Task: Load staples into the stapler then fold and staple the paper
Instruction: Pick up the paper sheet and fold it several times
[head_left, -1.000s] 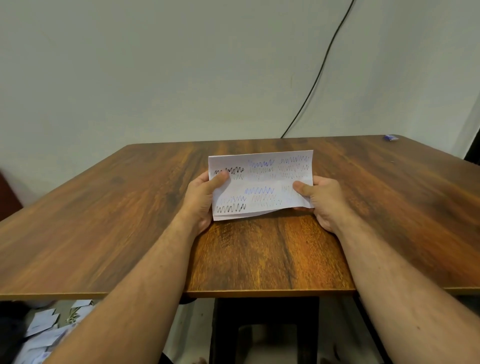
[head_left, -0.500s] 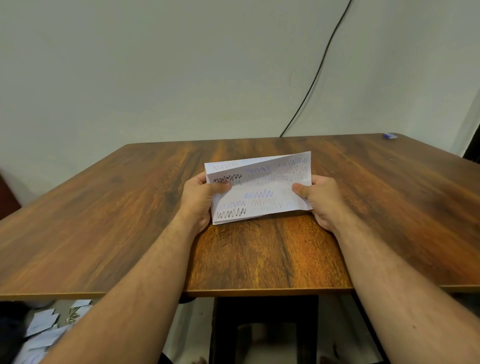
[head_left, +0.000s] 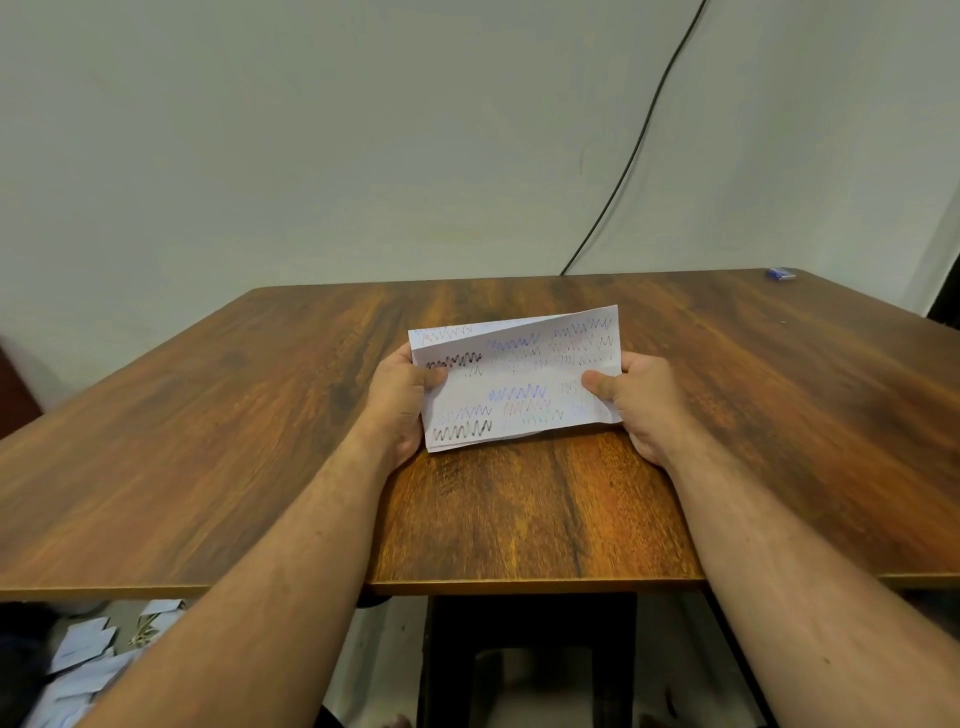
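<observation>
Toward the near edge of the wooden table (head_left: 260, 441), midway along it, the person is holding a scribbled sheet of paper (head_left: 519, 384) already doubled over. The left hand (head_left: 400, 400) is pinching its left end and the right hand (head_left: 639, 405) its right end, thumbs on top, probably to line the layers up before creasing. At the far right corner a small blue object (head_left: 781, 273) is lying, perhaps a staple box. No stapler is showing.

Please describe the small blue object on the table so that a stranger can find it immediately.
Start at the wooden table and go to its far right corner. The small blue object lies flat there, alone, far from the paper between the hands.
</observation>
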